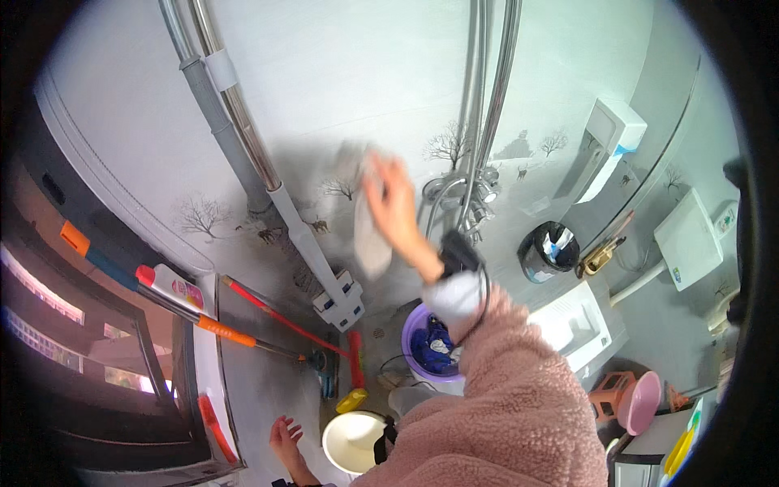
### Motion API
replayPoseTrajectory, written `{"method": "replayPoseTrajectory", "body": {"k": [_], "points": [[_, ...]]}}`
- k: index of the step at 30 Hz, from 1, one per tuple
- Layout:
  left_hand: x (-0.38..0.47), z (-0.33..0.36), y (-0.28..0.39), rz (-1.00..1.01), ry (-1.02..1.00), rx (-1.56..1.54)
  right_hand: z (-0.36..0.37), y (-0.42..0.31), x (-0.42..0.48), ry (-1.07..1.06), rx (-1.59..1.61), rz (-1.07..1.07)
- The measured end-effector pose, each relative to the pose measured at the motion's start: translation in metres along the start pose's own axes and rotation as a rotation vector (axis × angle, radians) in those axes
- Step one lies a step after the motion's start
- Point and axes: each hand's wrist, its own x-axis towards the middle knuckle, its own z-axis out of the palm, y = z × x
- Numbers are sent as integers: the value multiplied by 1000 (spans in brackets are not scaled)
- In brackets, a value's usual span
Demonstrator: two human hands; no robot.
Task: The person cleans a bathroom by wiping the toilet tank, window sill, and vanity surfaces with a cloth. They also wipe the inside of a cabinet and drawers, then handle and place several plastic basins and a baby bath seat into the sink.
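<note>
My right hand [395, 201], in a pink fleece sleeve with a dark band at the wrist, is raised in front of the tiled wall [377, 73]. Motion blurs it. A long pale item [371, 243], perhaps a sock or cloth, hangs from its fingers, too smeared to name surely. Low on the left my left hand [286, 435] is held out with its fingers apart and nothing in it. Beside it stands a cream bucket [350, 441]. Under my right forearm a purple-rimmed tub [406, 341] holds dark blue and white cloth [435, 347], partly covered by the sleeve.
A flat mop [304, 237] leans on the wall beside a grey pipe [210, 100]. A shower mixer [481, 189] with hose juts out at centre. Brushes with red [286, 319] and orange [225, 329] handles lean left. Right are a black bin [532, 265], squat toilet [575, 325] and pink basin [640, 402].
</note>
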Motion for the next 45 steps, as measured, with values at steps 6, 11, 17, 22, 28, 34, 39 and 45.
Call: {"method": "replayPoseTrajectory", "body": {"k": [6, 11, 17, 22, 28, 34, 39, 45], "points": [[-6, 29, -23, -134, 40, 60, -8, 48, 110, 462, -567, -572], [6, 48, -8, -186, 19, 110, -19, 108, 14, -57, -430, -290], [30, 102, 14, -137, -102, 188, -157, 124, -40, 397, -715, -200], [50, 161, 7, -101, -344, 236, -193, 151, -14, 207, -631, -99], [48, 200, 10, -38, -530, 306, -204, 171, -10, 341, -396, 292], [48, 205, 12, -105, -698, 467, -230, 134, -101, 162, -532, 346], [23, 233, -16, 82, -894, 348, -289, 71, -262, 61, -434, 271], [-79, 292, -51, 16, -1355, 509, -363, -10, -425, 253, -554, 633]]}}
